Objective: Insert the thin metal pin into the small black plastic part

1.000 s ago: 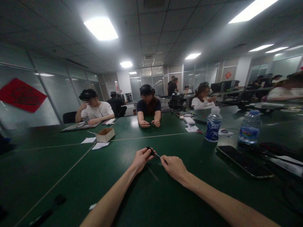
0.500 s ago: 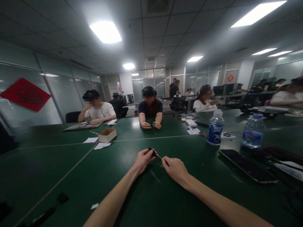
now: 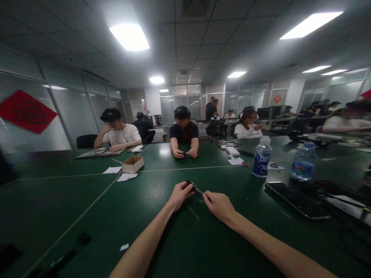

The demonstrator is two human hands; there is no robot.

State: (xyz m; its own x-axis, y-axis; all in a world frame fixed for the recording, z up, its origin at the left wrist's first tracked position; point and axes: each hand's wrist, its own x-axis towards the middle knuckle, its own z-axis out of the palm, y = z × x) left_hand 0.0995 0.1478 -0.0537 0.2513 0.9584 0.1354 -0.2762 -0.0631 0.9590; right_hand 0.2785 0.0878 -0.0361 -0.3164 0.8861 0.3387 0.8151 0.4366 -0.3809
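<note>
Between the fingers of my left hand (image 3: 180,196) is a small black object (image 3: 190,185), its kind too small to make out. My right hand (image 3: 219,206) is closed around the dark handle of a screwdriver-like tool (image 3: 199,191). The tool's thin metal shaft points left and its tip meets the black object; whether it is inserted cannot be seen. Both hands are held just above the green table (image 3: 156,216), near its middle.
A small open cardboard box (image 3: 132,165) stands on the table beside paper slips (image 3: 127,177). To the right are two bottles (image 3: 261,158), a phone (image 3: 295,200) and cables. Dark items (image 3: 60,263) lie at the lower left. A person (image 3: 184,133) sits opposite.
The view has shifted slightly, so both hands appear a little farther right. The black object looks slightly turned in my left hand. The grip of both hands is otherwise the same.
</note>
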